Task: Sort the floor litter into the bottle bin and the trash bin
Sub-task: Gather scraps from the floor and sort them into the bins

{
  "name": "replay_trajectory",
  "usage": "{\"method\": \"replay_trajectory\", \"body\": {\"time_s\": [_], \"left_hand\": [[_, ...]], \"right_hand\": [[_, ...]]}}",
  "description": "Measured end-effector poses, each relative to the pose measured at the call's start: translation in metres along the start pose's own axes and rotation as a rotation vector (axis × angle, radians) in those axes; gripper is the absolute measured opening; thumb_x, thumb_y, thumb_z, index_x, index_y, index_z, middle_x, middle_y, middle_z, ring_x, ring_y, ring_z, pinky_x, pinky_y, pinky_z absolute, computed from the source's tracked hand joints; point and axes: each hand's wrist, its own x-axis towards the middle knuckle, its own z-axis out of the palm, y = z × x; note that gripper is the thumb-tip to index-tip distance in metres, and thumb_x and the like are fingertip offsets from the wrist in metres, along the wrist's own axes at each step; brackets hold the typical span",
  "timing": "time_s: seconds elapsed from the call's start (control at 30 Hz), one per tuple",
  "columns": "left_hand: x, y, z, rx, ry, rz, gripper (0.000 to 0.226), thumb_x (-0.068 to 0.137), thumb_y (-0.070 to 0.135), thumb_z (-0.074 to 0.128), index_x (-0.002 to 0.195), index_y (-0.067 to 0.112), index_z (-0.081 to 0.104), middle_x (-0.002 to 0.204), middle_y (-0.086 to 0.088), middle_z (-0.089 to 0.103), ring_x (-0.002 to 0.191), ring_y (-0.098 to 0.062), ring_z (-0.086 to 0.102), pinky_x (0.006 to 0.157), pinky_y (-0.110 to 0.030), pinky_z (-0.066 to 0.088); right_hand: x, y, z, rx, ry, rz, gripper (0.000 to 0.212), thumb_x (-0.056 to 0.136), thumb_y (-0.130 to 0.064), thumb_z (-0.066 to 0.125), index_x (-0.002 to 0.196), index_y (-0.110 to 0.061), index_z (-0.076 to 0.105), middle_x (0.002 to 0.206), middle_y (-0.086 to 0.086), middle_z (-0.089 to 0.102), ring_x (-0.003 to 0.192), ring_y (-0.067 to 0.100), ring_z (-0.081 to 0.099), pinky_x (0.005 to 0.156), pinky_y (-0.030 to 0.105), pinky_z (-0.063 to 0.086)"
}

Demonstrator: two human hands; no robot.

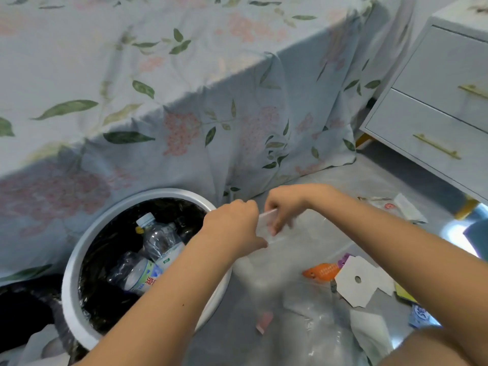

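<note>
While both hands work at mid-frame, the left hand (232,223) and right hand (284,207) pinch the top edge of a clear plastic bag (298,260), fingers clamped on it, holding it just right of the bin (71,273). That bin, lower left, already holds bottles (158,239). Loose litter lies lower right: an orange wrapper (320,272) and white card (356,281). My read: this bag isn't a bottle, so it belongs elsewhere. Best to bunch it small first, so it doesn't billow or snag.
</note>
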Motion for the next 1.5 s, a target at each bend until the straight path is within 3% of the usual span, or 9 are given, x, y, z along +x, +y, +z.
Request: {"method": "replay_trajectory", "body": {"time_s": [0.13,0.33,0.5,0.6,0.73,0.9,1.1,1.3,1.5], "left_hand": [[0.005,0.005,0.001,-0.047,0.016,0.008,0.045,0.085,0.047,0.062,0.119,0.018,0.053,0.117,-0.004,0.058,0.107,-0.026,0.057,0.074,-0.033,0.042],[0.011,0.015,-0.002,-0.146,0.031,0.031,0.029,0.085,0.049,0.059,0.084,0.020,0.054,0.093,-0.006,0.059,0.091,-0.029,0.058,0.069,-0.033,0.044],[0.011,0.018,-0.004,-0.021,0.040,0.044,0.025,0.090,0.035,0.058,0.085,0.015,0.045,0.091,-0.006,0.052,0.085,-0.029,0.053,0.071,-0.035,0.043],[0.012,0.016,-0.006,0.010,0.034,0.038,0.022,0.091,0.032,0.059,0.086,0.015,0.046,0.098,-0.009,0.054,0.083,-0.030,0.050,0.071,-0.035,0.043],[0.013,0.015,-0.004,0.047,0.024,0.010,0.018,0.092,0.029,0.057,0.098,0.012,0.056,0.101,-0.009,0.057,0.082,-0.029,0.048,0.073,-0.035,0.044],[0.013,0.022,-0.004,0.035,0.034,0.033,0.022,0.093,0.029,0.057,0.103,0.011,0.058,0.108,-0.012,0.059,0.087,-0.031,0.052,0.073,-0.035,0.043],[0.015,0.024,-0.002,0.046,0.054,0.047,0.027,0.094,0.031,0.055,0.113,0.013,0.057,0.114,-0.010,0.059,0.101,-0.033,0.057,0.074,-0.034,0.042],[0.017,0.016,-0.004,0.056,0.043,0.025,0.022,0.095,0.030,0.055,0.109,0.014,0.057,0.111,-0.008,0.059,0.089,-0.030,0.051,0.071,-0.034,0.038],[0.021,0.012,-0.004,0.063,0.053,0.022,0.023,0.094,0.031,0.055,0.110,0.015,0.057,0.111,-0.008,0.059,0.090,-0.029,0.053,0.071,-0.035,0.040]], "right_hand": [[-0.034,-0.013,-0.004,0.077,0.003,-0.074,0.015,0.071,-0.032,0.082,0.073,-0.025,0.068,0.078,-0.002,0.070,0.062,0.011,0.066,0.069,0.032,0.055],[-0.048,-0.005,0.002,0.235,-0.013,-0.132,0.013,0.071,-0.026,0.082,0.076,-0.028,0.071,0.080,-0.005,0.071,0.084,0.026,0.070,0.077,0.035,0.056],[-0.046,0.043,0.003,0.373,-0.096,0.028,0.040,0.072,-0.017,0.082,0.102,-0.030,0.059,0.101,0.001,0.070,0.089,0.014,0.067,0.078,0.031,0.056],[-0.020,0.083,0.037,0.184,-0.009,0.254,0.054,0.070,-0.019,0.084,0.115,-0.026,0.056,0.107,-0.001,0.064,0.100,0.020,0.060,0.078,0.028,0.051],[0.004,0.120,0.103,-0.090,-0.038,0.517,0.066,0.082,-0.024,0.071,0.141,-0.023,0.041,0.144,0.007,0.043,0.133,0.026,0.040,0.106,0.039,0.039],[0.038,0.114,0.171,-0.222,-0.054,0.368,0.094,0.066,-0.035,0.084,0.144,-0.033,0.031,0.143,0.008,0.032,0.136,0.030,0.026,0.107,0.045,0.033],[0.066,0.097,0.221,-0.263,0.140,0.503,0.088,0.068,-0.037,0.081,0.138,-0.012,0.034,0.139,0.009,0.034,0.132,0.029,0.029,0.105,0.041,0.031],[0.070,0.089,0.252,-0.241,0.258,0.658,0.047,0.086,-0.006,0.054,0.131,-0.012,0.047,0.135,0.009,0.038,0.125,0.027,0.034,0.098,0.035,0.032],[0.064,0.097,0.233,-0.098,0.158,0.544,0.041,0.083,-0.038,0.067,0.118,-0.018,0.061,0.131,0.005,0.045,0.127,0.030,0.032,0.101,0.042,0.030]]}}
